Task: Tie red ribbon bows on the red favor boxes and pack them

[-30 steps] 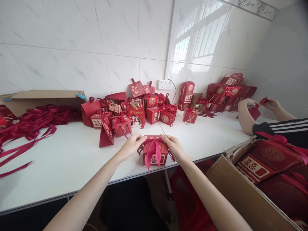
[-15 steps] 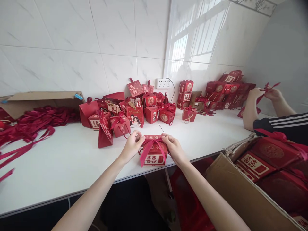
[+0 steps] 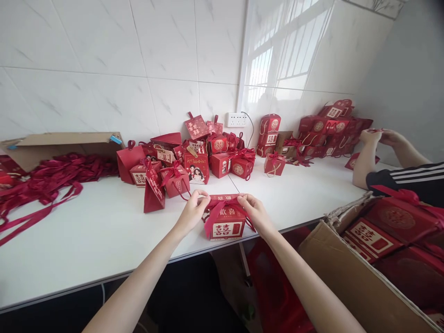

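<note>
- Item in hand: small red gift box [image 3: 225,225], upright on the white table [image 3: 86,231] near its front edge, just in front of the person.
- Ribbon [image 3: 215,215]: dark red, laid across the box top, with one tail hanging down the front face. Whether a knot has formed cannot be told; no finished bow shows.
- Left hand [image 3: 192,213]: fingertips pinched together on the ribbon at the box's left top corner.
- Right hand [image 3: 255,212]: fingertips pinched together on the ribbon at the right top corner.
- Judged stage: box folded and closed, ribbon in place, tying under way and not complete.
- Done, as it appears: cluster of tied boxes and bags [image 3: 194,164] by the back wall, and a second stack [image 3: 328,127] far right.
- Left, as it appears: heap of loose ribbons [image 3: 52,178] at the left, beside an open cardboard box [image 3: 62,143]; flat unfolded boxes [image 3: 367,238] in the brown carton [image 3: 343,273] at lower right. A good share remains.
- Also present: a co-worker's hands [image 3: 376,138] at the far right, working with something red.
</note>
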Available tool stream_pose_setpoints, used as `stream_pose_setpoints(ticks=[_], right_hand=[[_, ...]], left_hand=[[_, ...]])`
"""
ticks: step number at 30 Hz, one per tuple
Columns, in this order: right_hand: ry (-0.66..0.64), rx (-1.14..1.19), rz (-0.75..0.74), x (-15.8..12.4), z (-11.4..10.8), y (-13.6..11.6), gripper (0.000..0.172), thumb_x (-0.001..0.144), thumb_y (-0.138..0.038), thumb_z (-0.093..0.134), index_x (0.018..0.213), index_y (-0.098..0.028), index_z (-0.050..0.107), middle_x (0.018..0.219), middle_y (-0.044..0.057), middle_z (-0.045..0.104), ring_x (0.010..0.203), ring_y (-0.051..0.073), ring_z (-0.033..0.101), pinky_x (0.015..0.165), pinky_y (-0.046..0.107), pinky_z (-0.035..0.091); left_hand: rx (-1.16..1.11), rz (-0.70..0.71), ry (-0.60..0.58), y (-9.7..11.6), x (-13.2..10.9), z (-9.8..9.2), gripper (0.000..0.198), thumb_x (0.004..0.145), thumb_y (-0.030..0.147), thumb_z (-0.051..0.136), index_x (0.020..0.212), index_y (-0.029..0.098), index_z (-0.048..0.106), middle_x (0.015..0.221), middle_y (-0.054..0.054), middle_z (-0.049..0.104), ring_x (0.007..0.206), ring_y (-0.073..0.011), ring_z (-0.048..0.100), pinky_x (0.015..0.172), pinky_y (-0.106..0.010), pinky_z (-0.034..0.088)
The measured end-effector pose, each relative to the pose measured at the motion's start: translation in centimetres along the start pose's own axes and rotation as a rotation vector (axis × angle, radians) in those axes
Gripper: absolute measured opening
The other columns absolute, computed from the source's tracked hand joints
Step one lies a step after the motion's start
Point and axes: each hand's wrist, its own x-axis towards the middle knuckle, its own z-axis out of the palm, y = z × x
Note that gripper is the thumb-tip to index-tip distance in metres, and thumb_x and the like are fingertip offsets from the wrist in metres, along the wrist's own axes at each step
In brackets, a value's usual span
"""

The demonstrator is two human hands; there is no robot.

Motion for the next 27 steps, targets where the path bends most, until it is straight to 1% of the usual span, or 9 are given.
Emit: stream_pose_setpoints(ticks=[2, 4, 7, 9, 16, 19, 22, 24, 27], right_hand=[[-0.024, 0.027, 0.003, -0.2, -0.8, -0.3, 0.051, 0.07, -0.067, 0.056, 0.092, -0.021, 0.053, 0.117, 0.01, 0.055, 0.11, 0.026, 0.052, 0.089, 0.038, 0.044], [-0.096, 0.003, -0.006, -0.4, -1.6, -0.5, 0.065, 0.067, -0.068, 0.059, 0.112, -0.024, 0.047, 0.134, 0.012, 0.042, 0.122, 0.026, 0.044, 0.095, 0.039, 0.04], [-0.3, -0.121, -0.027, -0.8, -2.2, -0.6, 0.099, 0.058, -0.06, 0.072, 0.137, -0.027, 0.022, 0.148, 0.015, 0.019, 0.134, 0.028, 0.027, 0.102, 0.044, 0.034], [-0.384, -0.212, -0.056, -1.1, -2.2, -0.7, 0.11, 0.057, -0.05, 0.078, 0.141, -0.027, 0.01, 0.148, 0.016, 0.018, 0.135, 0.029, 0.023, 0.101, 0.046, 0.035], [-0.171, -0.452, -0.324, -2.6, -1.8, -0.1, 0.103, 0.062, -0.034, 0.077, 0.141, -0.029, 0.012, 0.138, 0.015, 0.029, 0.129, 0.03, 0.034, 0.095, 0.048, 0.044], [-0.043, -0.574, -0.551, -4.0, -2.3, -0.2, 0.097, 0.066, -0.03, 0.075, 0.141, -0.029, 0.013, 0.139, 0.015, 0.027, 0.131, 0.03, 0.032, 0.095, 0.048, 0.046], [0.092, -0.685, -0.752, -5.5, -3.2, -0.8, 0.096, 0.07, -0.027, 0.073, 0.142, -0.031, 0.01, 0.142, 0.016, 0.024, 0.133, 0.032, 0.028, 0.093, 0.048, 0.048], [0.161, -0.723, -0.858, -6.3, -3.9, -1.4, 0.097, 0.071, -0.025, 0.074, 0.141, -0.035, 0.007, 0.143, 0.015, 0.022, 0.134, 0.033, 0.027, 0.094, 0.049, 0.048], [0.234, -0.727, -0.959, -7.2, -4.8, -2.3, 0.098, 0.071, -0.023, 0.074, 0.139, -0.04, 0.006, 0.145, 0.011, 0.021, 0.133, 0.034, 0.027, 0.095, 0.051, 0.047]], left_hand=[[0.016, -0.099, -0.026, 0.3, -0.1, -0.4, 0.032, 0.077, 0.051, 0.049, 0.08, 0.02, 0.048, 0.062, 0.003, 0.055, 0.057, -0.0138, 0.052, 0.056, -0.025, 0.038], [0.013, -0.167, -0.09, 0.6, -0.2, -0.7, 0.038, 0.078, 0.056, 0.045, 0.073, 0.019, 0.051, 0.063, 0.001, 0.058, 0.059, -0.0156, 0.054, 0.057, -0.026, 0.039], [0.018, -0.144, -0.145, 0.8, -0.4, -0.8, 0.04, 0.078, 0.056, 0.046, 0.072, 0.017, 0.055, 0.069, -0.001, 0.061, 0.065, -0.0168, 0.056, 0.06, -0.027, 0.039], [0.045, -0.077, -0.097, 0.8, -0.5, -0.6, 0.035, 0.076, 0.052, 0.052, 0.07, 0.017, 0.054, 0.07, 0.0, 0.059, 0.067, -0.0161, 0.055, 0.061, -0.026, 0.039], [0.122, 0.105, 0.03, 2.2, -2.0, 0.1, 0.023, 0.078, 0.041, 0.055, 0.079, 0.019, 0.05, 0.08, -0.001, 0.06, 0.077, -0.0168, 0.059, 0.071, -0.028, 0.045], [0.232, 0.333, 0.096, 3.4, -3.7, 1.0, 0.014, 0.081, 0.034, 0.053, 0.084, 0.02, 0.05, 0.083, -0.001, 0.059, 0.078, -0.0153, 0.059, 0.073, -0.027, 0.047], [0.361, 0.736, 0.106, 4.3, -5.5, 2.2, 0.003, 0.083, 0.019, 0.051, 0.085, 0.021, 0.05, 0.074, 0.001, 0.057, 0.068, -0.0115, 0.057, 0.066, -0.023, 0.047], [0.407, 0.993, 0.093, 4.7, -6.5, 3.1, 0.015, 0.08, 0.009, 0.053, 0.088, 0.021, 0.05, 0.069, 0.002, 0.055, 0.061, -0.0098, 0.053, 0.059, -0.021, 0.045], [0.412, 1.212, 0.087, 5.2, -7.8, 4.5, 0.028, 0.074, 0.001, 0.057, 0.092, 0.021, 0.049, 0.065, 0.003, 0.054, 0.055, -0.01, 0.05, 0.052, -0.022, 0.044]])
